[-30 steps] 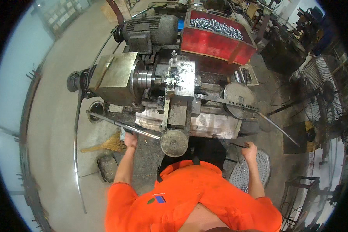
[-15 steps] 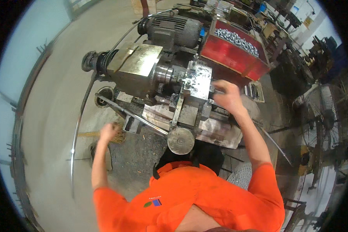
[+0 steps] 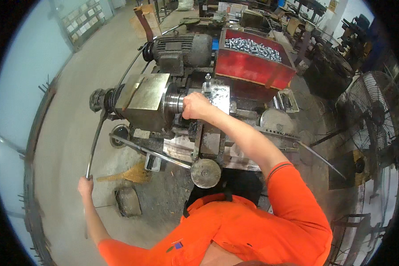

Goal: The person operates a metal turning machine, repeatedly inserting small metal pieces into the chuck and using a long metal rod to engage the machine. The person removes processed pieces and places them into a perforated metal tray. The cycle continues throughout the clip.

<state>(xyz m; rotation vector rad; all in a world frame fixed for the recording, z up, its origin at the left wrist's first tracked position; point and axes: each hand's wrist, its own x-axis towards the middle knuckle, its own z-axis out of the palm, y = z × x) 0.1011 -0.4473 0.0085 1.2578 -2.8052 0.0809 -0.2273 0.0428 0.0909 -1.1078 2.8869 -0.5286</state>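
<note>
Out at the left, my left hand [image 3: 85, 187] is wrapped round the long metal lever [image 3: 94, 144] that runs down from the pulley end of a lathe. My right hand [image 3: 196, 106] is closed at the nose of the shiny spindle [image 3: 174, 103], beside the tool block [image 3: 219, 96]. Its fingers hide whatever is between them. The headstock [image 3: 142, 99] has a flat metal cover. In front of me, a bright steel handle [image 3: 157, 154] slants towards a round metal disc [image 3: 205, 173] on the carriage.
Behind the lathe are a finned motor [image 3: 181, 51] and a red box [image 3: 252, 66] full of small metal parts. A straw broom [image 3: 135, 174] and a dustpan [image 3: 127, 201] lie on the floor at left. At right stands a caged fan [image 3: 370, 113].
My left hand has moved left and down onto the lever. My right hand has moved left, from the right side of the tool block to the spindle nose. The view has shifted.
</note>
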